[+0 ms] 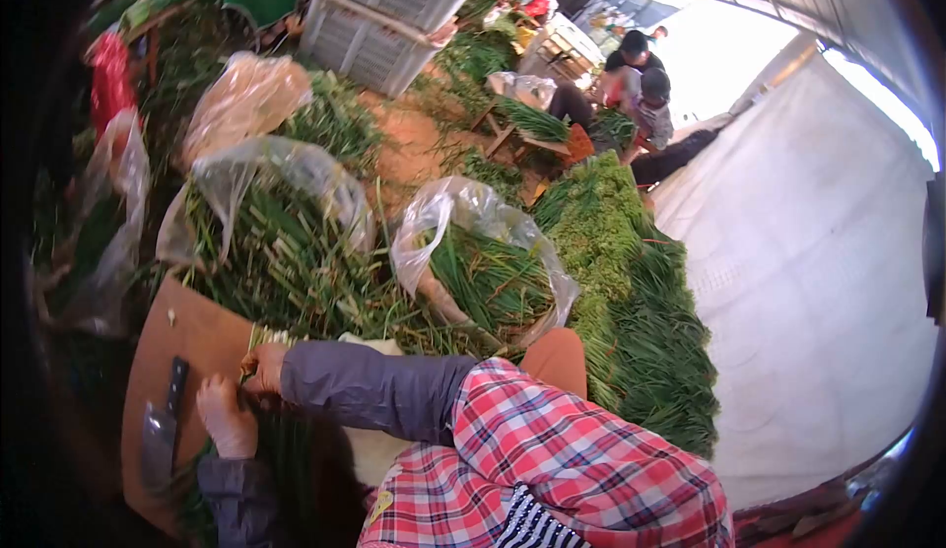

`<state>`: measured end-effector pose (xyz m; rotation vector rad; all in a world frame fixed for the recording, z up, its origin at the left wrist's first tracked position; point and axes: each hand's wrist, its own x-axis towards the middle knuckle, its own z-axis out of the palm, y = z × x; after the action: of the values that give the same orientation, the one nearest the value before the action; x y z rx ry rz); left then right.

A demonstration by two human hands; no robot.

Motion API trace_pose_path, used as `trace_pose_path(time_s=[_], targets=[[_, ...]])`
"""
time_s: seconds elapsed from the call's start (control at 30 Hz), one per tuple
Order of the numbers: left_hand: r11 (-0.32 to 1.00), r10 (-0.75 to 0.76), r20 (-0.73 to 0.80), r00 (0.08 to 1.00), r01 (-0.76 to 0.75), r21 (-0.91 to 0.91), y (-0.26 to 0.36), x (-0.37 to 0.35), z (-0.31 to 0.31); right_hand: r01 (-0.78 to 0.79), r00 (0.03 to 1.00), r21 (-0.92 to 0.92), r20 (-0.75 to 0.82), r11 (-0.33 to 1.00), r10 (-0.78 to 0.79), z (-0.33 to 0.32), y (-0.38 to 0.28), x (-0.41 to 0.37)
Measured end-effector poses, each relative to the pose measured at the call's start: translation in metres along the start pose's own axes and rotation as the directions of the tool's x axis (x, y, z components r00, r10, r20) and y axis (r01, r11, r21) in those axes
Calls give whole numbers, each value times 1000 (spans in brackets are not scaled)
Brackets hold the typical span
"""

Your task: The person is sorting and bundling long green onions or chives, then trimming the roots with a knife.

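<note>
A bundle of long green stalks, like garlic chives (286,449), lies across the near edge of a brown board, its pale cut ends (271,335) pointing away. My right hand (262,371), in a grey sleeve, is closed around the bundle near those ends. Right beside it, my left hand (228,418) has its fingers bent against the bundle, close to a thin dark green strand. The left hand looks pale, perhaps gloved. On the board (197,321) rests a broad-bladed knife (161,437) with a black handle, just beyond my left hand.
Loose greens (296,262) pile up past the board. A clear plastic bag (473,198) of stalks stands nearby. Rows of trimmed greens (660,331) lie along a white sheet (798,282). White crates (370,31) are stacked behind; other people (636,85) sit farther off.
</note>
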<state>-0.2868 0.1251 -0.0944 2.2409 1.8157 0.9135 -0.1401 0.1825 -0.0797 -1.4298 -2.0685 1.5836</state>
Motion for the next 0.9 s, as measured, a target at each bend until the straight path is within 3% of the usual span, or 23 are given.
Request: trace_pose_path(time_s=[0.07,0.1,0.17,0.2,0.27,0.33,0.37,0.4,0.43,0.57,0.63,0.83,0.87,0.9], targets=[[995,5,92,996,-14,95,-2,0,-1,154,985,39,-86,987,-150,-10,-13,-18],[998,-3,155,988,-7,68,-2,2,-8,292,956,-101,-10,951,-295,-22,-26,-31],[999,-31,134,991,32,-6,-3,1,-6,572,817,-319,144,755,-559,-45,-49,-56],[999,-10,95,995,15,-43,-7,-5,-4,616,779,-417,197,668,-595,-40,-42,-52],[994,22,6,1000,-21,-111,-8,-9,-1,488,855,-604,188,629,-483,2,6,-20],[998,30,34,999,-28,-60,-4,-6,0,371,905,-683,113,630,-411,34,47,10],[999,29,53,998,-27,-39,-2,-7,1,357,925,-663,155,658,-346,37,52,8],[1000,23,90,996,-23,2,-2,-6,3,531,821,-305,-43,790,-569,66,94,37],[1000,28,134,991,-29,4,-1,-4,3,759,635,19,-238,651,-735,94,136,67],[997,50,257,965,-62,37,16,9,-14,651,739,-245,-15,719,-674,66,109,40],[993,89,255,963,-105,50,25,13,-23,497,853,-551,170,670,-493,33,68,9],[988,62,316,947,-14,-152,51,7,-25,499,856,-521,177,692,-485,31,63,6],[999,37,440,897,-26,-30,40,-1,-19,512,825,-570,118,643,-553,46,79,19],[996,82,385,919,-65,-57,43,0,-12,519,784,-614,65,595,-617,72,110,47]])
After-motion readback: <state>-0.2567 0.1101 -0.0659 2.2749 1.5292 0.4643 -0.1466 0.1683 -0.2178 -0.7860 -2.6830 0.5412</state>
